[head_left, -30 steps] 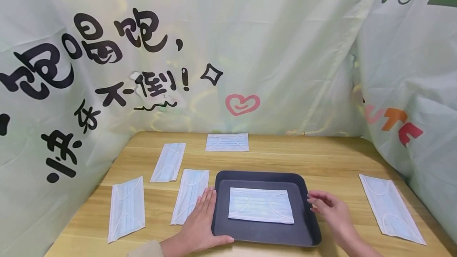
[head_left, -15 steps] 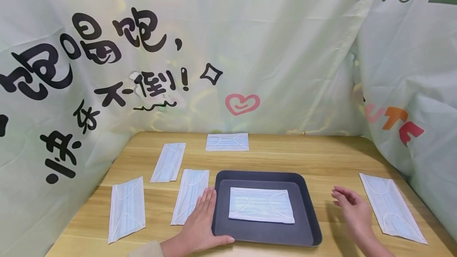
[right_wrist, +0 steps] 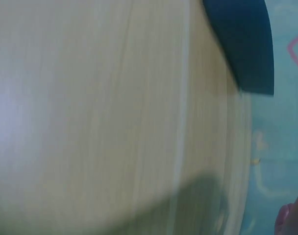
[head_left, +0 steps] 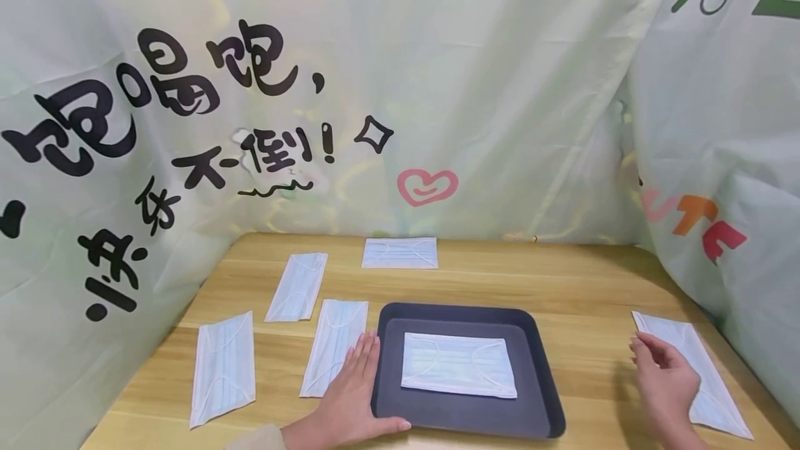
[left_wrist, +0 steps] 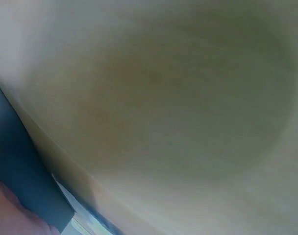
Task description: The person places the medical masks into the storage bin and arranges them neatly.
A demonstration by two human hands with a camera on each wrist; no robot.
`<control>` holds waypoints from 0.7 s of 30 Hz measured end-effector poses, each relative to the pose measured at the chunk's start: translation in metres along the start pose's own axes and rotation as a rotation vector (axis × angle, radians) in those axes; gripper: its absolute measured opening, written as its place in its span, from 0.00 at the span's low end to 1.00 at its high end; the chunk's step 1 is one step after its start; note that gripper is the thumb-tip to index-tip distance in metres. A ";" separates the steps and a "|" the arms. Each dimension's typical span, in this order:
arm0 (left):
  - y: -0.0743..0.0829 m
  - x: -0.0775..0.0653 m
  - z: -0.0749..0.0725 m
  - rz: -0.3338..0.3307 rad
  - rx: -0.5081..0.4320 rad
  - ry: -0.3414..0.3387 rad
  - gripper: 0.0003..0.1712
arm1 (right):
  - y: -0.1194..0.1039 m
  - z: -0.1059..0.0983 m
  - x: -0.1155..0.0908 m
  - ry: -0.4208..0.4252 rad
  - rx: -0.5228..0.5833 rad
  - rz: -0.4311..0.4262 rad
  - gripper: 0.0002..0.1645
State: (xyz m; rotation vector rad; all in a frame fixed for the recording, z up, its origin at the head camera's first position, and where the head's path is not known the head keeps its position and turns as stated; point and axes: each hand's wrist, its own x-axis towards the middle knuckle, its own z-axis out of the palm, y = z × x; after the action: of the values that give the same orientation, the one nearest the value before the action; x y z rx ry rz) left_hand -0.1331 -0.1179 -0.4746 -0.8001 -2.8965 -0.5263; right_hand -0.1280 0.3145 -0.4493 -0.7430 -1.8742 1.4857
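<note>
Notably, with the left hand (head_left: 350,405) extended against the tray (head_left: 542,367), the seemingly empty, loosely curled right hand (head_left: 670,384) could crease the rightmost mask (head_left: 710,393) by snagging its edge.

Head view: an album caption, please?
Left hand against a dark tray bearing a face mask, right hand near another mask.

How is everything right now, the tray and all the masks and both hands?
Tray: open side up
Mask in the tray: lying flat
Far mask: lying flat
Back-left mask: lying flat
Leftmost mask: lying flat
Mask beside the tray: lying flat, partly hidden
Right mask: lying flat, partly hidden
Left hand: fingers straight, touching the tray
Right hand: fingers curled by the right mask, grip unclear
</note>
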 end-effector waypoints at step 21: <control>0.001 -0.002 0.003 -0.020 -0.023 -0.034 0.72 | 0.021 -0.060 0.033 0.193 -0.324 0.256 0.15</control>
State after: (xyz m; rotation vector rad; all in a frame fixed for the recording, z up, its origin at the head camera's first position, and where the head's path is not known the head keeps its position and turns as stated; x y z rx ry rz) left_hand -0.1310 -0.1173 -0.4772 -0.7922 -2.9376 -0.5547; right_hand -0.1024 0.3808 -0.4555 -1.2722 -1.9458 1.2144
